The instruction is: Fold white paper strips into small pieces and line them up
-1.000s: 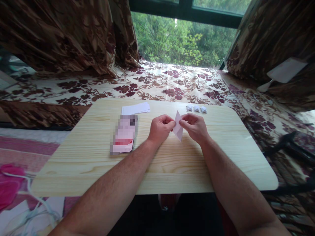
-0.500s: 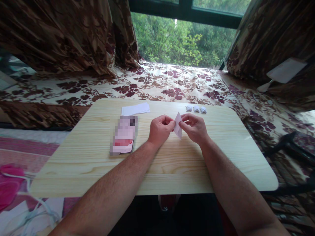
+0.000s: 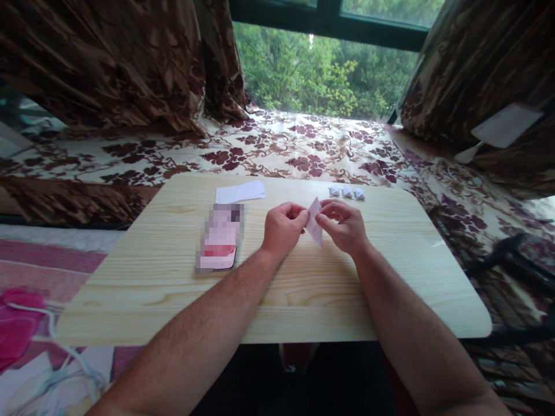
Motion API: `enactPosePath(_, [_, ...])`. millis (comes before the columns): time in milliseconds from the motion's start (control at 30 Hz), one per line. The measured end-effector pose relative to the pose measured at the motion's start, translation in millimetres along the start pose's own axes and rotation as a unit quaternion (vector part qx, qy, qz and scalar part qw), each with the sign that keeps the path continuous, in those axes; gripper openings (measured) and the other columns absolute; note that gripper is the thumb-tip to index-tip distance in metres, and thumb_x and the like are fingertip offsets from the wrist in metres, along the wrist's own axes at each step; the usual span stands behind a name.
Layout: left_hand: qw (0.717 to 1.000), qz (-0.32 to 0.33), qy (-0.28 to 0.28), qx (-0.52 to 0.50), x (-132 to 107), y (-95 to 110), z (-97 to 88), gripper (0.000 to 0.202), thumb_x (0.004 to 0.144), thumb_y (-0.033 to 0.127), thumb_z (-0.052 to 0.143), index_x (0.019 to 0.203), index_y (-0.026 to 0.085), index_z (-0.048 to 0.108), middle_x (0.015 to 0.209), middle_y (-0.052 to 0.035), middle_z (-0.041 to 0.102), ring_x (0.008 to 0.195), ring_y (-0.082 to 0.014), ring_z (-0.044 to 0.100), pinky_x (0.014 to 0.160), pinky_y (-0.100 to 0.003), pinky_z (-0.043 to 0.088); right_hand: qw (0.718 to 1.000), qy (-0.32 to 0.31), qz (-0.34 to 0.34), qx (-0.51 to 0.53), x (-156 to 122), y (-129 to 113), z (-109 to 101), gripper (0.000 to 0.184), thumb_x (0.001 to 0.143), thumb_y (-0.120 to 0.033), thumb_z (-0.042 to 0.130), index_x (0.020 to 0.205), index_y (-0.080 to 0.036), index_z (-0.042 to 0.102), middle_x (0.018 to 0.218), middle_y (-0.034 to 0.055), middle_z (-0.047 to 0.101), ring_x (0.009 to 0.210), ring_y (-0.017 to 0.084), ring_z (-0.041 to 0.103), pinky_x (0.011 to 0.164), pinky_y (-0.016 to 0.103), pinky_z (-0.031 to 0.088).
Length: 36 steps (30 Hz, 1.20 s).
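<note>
table (image 3: 303, 300) fills centre of frame, light wood. phone (image 3: 220, 238) left of centre, flat on table. paper stack (image 3: 240, 191) just above phone, near far edge. left hand (image 3: 282, 227) and right hand (image 3: 343, 225) at frame centre, fingertips of both pinched on folded paper (image 3: 314, 229), held between them just above table. three small folded pieces (image 3: 346, 192) in row upper right of hands.

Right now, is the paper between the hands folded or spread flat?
Folded: the paper is a narrow pointed shape, pinched by the left hand and right hand.
</note>
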<state>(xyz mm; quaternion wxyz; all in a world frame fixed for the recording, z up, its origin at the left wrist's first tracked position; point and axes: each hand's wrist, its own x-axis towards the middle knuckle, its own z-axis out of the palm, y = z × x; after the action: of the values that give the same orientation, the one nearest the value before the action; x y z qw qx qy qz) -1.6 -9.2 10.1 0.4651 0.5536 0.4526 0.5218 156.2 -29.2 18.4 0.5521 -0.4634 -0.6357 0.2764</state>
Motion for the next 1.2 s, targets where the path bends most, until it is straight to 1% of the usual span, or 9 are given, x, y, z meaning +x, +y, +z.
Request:
enactPosePath(200, [0.996, -0.029, -0.008, -0.079, 0.1, -1.4, 2.2, 0.026, 0.073, 0.037, 0.076, 0.082, 0.013, 0.073, 0.07, -0.004, 0.072, 0.058, -0.0146, 0.066, 0.056, -0.029, 0.06, 1.0, 0.004, -0.003, -0.014, -0.1, 1.9, -0.5, 0.004, 0.076, -0.021, 0.071, 0.073, -0.02, 0.071, 0.099, 0.0062, 0.071, 0.086, 0.018, 0.069, 0.077, 0.033, 0.06])
enactPosePath(300, [0.993, -0.044, -0.013, -0.105, 0.8, -2.6, 2.2, 0.03, 0.07, 0.039, 0.08, 0.083, 0.013, 0.074, 0.07, -0.0046, 0.072, 0.061, -0.0151, 0.067, 0.058, -0.029, 0.06, 1.0, 0.008, -0.003, -0.027, -0.4, 2.1, -1.0, 0.003, 0.077, -0.022, 0.072, 0.075, -0.02, 0.072, 0.106, 0.0075, 0.071, 0.091, 0.02, 0.07, 0.08, 0.035, 0.06])
enactPosePath(400, [0.993, -0.06, -0.006, -0.097, 2.1, -5.0, 1.9, 0.033, 0.068, 0.043, 0.081, 0.08, 0.013, 0.073, 0.069, -0.0047, 0.071, 0.059, -0.0145, 0.066, 0.055, -0.027, 0.059, 0.999, 0.007, -0.014, -0.041, -0.6, 0.9, -1.1, 0.001, 0.077, -0.023, 0.073, 0.076, -0.022, 0.073, 0.113, 0.0078, 0.071, 0.099, 0.022, 0.069, 0.083, 0.037, 0.059])
enactPosePath(533, [0.996, -0.06, -0.001, -0.07, 3.1, -7.7, 2.1, 0.033, 0.068, 0.044, 0.081, 0.075, 0.013, 0.073, 0.067, -0.0034, 0.069, 0.055, -0.0128, 0.063, 0.052, -0.025, 0.058, 0.997, 0.007, -0.038, -0.067, 0.2, -0.2, -1.4, 0.002, 0.077, -0.021, 0.072, 0.076, -0.023, 0.073, 0.117, 0.0074, 0.072, 0.112, 0.024, 0.066, 0.097, 0.042, 0.053])
enactPosePath(700, [0.992, -0.069, -0.008, -0.104, 0.8, -3.2, 3.0, 0.03, 0.07, 0.041, 0.08, 0.075, 0.013, 0.072, 0.067, -0.0028, 0.069, 0.059, -0.0134, 0.064, 0.057, -0.028, 0.061, 0.995, 0.011, -0.063, -0.079, 1.5, 0.9, -2.2, 0.006, 0.078, -0.02, 0.073, 0.074, -0.023, 0.071, 0.119, 0.0074, 0.073, 0.122, 0.025, 0.061, 0.109, 0.046, 0.044])
enactPosePath(867, [0.986, -0.08, -0.028, -0.144, -1.9, 2.1, 3.0, 0.033, 0.067, 0.04, 0.083, 0.081, 0.012, 0.073, 0.075, -0.0056, 0.073, 0.068, -0.0156, 0.069, 0.064, -0.03, 0.062, 0.992, 0.0, -0.083, -0.093, 1.6, 0.4, -2.2, 0.009, 0.077, -0.024, 0.076, 0.071, -0.024, 0.068, 0.121, 0.007, 0.073, 0.123, 0.026, 0.061, 0.11, 0.048, 0.042])
enactPosePath(967, [0.985, -0.073, -0.032, -0.154, -1.9, 1.7, 3.0, 0.037, 0.067, 0.043, 0.083, 0.084, 0.012, 0.073, 0.079, -0.0073, 0.075, 0.071, -0.0162, 0.07, 0.066, -0.03, 0.062, 0.991, -0.001, -0.085, -0.099, 1.7, -1.1, -2.2, 0.011, 0.078, -0.02, 0.072, 0.07, -0.024, 0.067, 0.121, 0.006, 0.073, 0.123, 0.026, 0.061, 0.112, 0.048, 0.041])
enactPosePath(1067, [0.985, -0.07, -0.027, -0.158, -1.1, 0.5, 2.9, 0.038, 0.067, 0.046, 0.083, 0.083, 0.013, 0.073, 0.079, -0.006, 0.074, 0.07, -0.0155, 0.07, 0.065, -0.029, 0.061, 0.992, -0.005, -0.078, -0.094, 2.1, -3.0, -2.4, 0.014, 0.079, -0.015, 0.067, 0.068, -0.025, 0.068, 0.121, 0.0047, 0.073, 0.123, 0.025, 0.061, 0.112, 0.049, 0.041])
enactPosePath(1200, [0.986, -0.056, -0.025, -0.158, -0.3, -0.9, 2.4, 0.037, 0.067, 0.046, 0.083, 0.082, 0.015, 0.072, 0.074, -0.0034, 0.072, 0.067, -0.0141, 0.068, 0.064, -0.028, 0.061, 0.995, -0.01, -0.069, -0.076, 2.1, -6.1, -2.9, 0.015, 0.077, -0.013, 0.065, 0.067, -0.024, 0.068, 0.121, 0.0055, 0.073, 0.121, 0.026, 0.062, 0.111, 0.048, 0.042])
